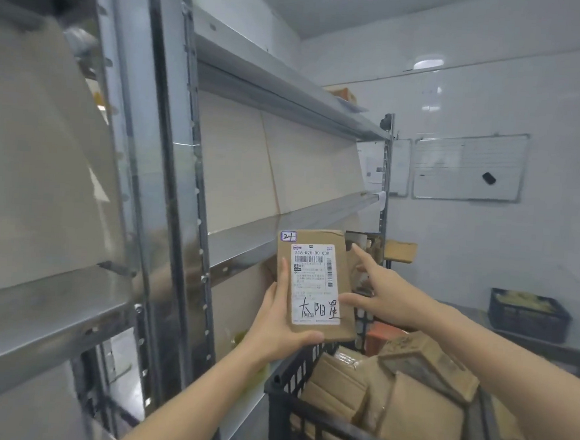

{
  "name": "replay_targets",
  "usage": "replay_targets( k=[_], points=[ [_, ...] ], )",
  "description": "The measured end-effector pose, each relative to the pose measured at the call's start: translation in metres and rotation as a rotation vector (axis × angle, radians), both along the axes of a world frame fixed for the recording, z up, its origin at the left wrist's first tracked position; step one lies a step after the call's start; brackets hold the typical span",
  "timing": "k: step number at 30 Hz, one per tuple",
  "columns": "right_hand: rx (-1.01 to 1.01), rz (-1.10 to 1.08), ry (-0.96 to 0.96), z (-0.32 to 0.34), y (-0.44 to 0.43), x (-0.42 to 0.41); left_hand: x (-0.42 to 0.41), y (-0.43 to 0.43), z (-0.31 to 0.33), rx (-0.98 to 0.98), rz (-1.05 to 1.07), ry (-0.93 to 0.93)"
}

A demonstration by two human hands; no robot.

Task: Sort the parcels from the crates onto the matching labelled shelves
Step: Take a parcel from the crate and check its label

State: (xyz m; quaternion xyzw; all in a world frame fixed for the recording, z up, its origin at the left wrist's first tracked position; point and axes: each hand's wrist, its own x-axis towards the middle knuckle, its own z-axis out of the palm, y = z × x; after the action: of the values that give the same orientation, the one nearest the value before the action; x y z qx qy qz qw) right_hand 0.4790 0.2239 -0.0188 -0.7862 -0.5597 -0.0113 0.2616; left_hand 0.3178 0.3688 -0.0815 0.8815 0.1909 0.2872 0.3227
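Reads the tag (288,236) (maybe 2-1) on the parcel (315,283) just above the crate (281,401), left hand (274,325) curled round it, right hand (389,295) spread, thumb touching; next needs a matching spot on the shelves (242,242).

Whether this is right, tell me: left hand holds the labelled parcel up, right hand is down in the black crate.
Wrong on the right hand: the head view shows it up at the right edge of the labelled parcel, above the black crate, not in it. The left hand does hold the parcel up.
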Motion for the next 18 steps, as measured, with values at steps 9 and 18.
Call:
replay_targets(
  k=[9, 18],
  points=[
    [-0.033, 0.061, -0.15, 0.049, -0.039, -0.061, -0.089, -0.051, 0.053, 0.087, 0.14, -0.035],
    [-0.05, 0.237, -0.235, 0.071, -0.116, -0.147, -0.21, -0.151, 0.081, 0.151, 0.386, -0.098]
  ],
)
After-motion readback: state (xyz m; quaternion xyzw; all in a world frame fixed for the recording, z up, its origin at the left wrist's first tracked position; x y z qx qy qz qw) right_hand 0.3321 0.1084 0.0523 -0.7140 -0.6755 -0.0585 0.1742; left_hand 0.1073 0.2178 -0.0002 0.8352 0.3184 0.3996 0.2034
